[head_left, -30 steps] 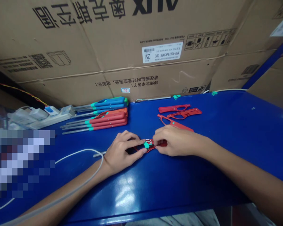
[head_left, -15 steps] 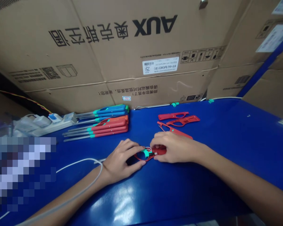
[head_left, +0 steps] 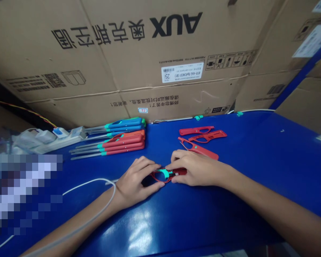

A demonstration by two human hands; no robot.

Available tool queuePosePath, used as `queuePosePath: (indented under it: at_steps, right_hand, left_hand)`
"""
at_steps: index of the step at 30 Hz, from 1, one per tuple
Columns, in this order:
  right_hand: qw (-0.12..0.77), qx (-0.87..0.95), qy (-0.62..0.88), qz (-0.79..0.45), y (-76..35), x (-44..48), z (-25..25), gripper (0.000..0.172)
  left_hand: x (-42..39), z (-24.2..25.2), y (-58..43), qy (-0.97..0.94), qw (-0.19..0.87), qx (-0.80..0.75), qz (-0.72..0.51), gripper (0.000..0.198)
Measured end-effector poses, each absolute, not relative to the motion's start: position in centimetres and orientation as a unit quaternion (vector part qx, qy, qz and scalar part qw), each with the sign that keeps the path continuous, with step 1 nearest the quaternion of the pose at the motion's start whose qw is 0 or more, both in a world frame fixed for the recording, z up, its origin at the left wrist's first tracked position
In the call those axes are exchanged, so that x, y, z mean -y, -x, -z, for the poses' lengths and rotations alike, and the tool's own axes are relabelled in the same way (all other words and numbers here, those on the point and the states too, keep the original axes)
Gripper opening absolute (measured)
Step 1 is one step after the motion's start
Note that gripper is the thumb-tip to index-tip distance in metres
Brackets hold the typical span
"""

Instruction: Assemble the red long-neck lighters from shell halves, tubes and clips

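Both my hands meet over a red plastic utility-lighter housing (head_left: 160,175) lying low on the blue table. A teal part (head_left: 165,174) and small dark pieces sit inside it. My left hand (head_left: 135,181) grips its looped end, and my right hand (head_left: 194,169) pinches the other end, with fingertips beside the teal part. Much of the housing is hidden by my fingers. Just beyond my right hand lies a loose red housing half (head_left: 199,149), with two more (head_left: 195,130) (head_left: 208,136) behind it.
Stacked red lighters (head_left: 123,143) and blue lighters (head_left: 125,125) lie left of centre, with long metal nozzles pointing left. A white power strip (head_left: 66,138) stands beyond them, and a white cable (head_left: 88,184) runs near my left wrist. Cardboard boxes (head_left: 123,60) line the blue table's (head_left: 243,150) back edge.
The view has tilted slightly. My right fingers have shifted left toward the teal part, and more of the red housing's loop now shows. Both hands stay on the housing.
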State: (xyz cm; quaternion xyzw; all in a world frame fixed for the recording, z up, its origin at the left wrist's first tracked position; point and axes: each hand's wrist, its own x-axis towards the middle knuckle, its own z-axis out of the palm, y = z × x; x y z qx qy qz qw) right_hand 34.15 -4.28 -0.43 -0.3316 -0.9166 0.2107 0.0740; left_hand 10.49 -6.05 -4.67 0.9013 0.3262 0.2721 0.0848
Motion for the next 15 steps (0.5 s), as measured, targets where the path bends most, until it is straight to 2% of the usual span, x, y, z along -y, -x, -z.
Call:
queuePosePath:
  at_steps: [8, 15]
  right_hand:
    - [0.059, 0.919, 0.330, -0.210, -34.1, 4.2, 0.4, 0.021]
    - [0.073, 0.915, 0.338, -0.208, -34.0, 4.3, 0.4, 0.023]
  left_hand:
    - [5.9, 3.9, -9.8, -0.910, 0.038, -0.339, -0.234, 0.029]
    - [5.4, 2.9, -8.4, -0.933, 0.083, -0.303, -0.174, 0.027]
